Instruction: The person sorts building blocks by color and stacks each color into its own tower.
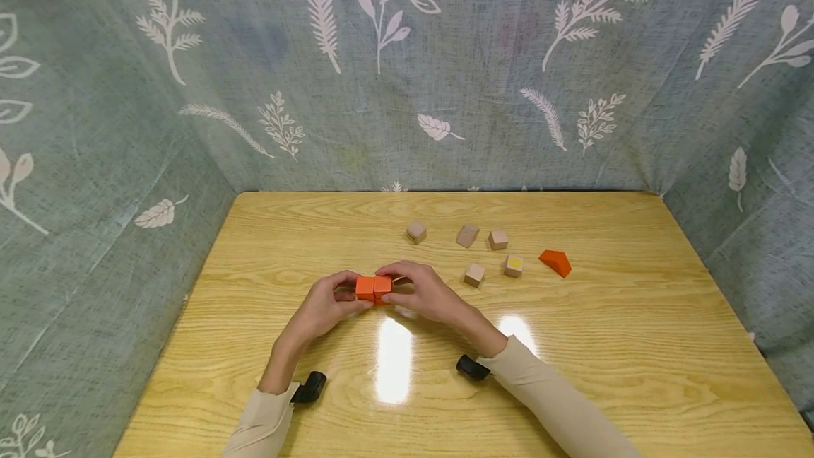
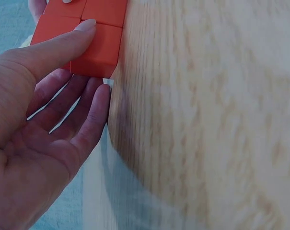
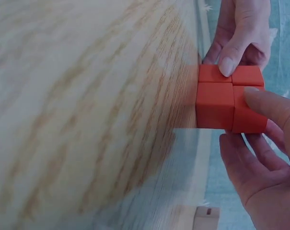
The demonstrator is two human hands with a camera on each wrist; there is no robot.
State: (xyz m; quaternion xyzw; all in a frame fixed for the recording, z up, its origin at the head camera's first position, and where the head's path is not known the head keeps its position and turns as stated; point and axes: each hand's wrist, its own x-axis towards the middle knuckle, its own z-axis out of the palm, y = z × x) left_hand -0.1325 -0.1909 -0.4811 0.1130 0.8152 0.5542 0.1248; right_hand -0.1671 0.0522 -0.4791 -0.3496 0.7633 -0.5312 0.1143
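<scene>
Two beige sleeves (image 1: 559,401) are reaching in from the bottom edge of the head view, with a black camera (image 1: 472,367) sitting at each wrist. Grey-green cloth (image 1: 470,161) printed with white leaves is hanging behind and beside the desk (image 1: 636,345), whose glossy top is reflecting two bright patches. The left hand (image 1: 323,308) is holding the left side of a stack of red blocks (image 1: 365,287), its grip clamped on them. The right hand (image 1: 427,293) is holding the right side, its grip also clamped on the blocks. The stack is standing on the desk between both hands. A red wedge (image 1: 557,263) is lying well apart to the right. Five small wooden blocks (image 1: 499,239) are sitting between the wedge and the stack or farther back, one bearing a yellow ring (image 1: 516,262). The right hand is coming between the stack and the nearest wooden block (image 1: 473,275).

The head view is showing mainly the stack's two top faces; both wrist views are revealing four blocks, two over two. The right wrist view is showing the left thumb (image 3: 227,66) touching near a seam and the right thumb (image 3: 260,98) pressing an upper block. One wooden block is peeking in at that view's bottom edge.
</scene>
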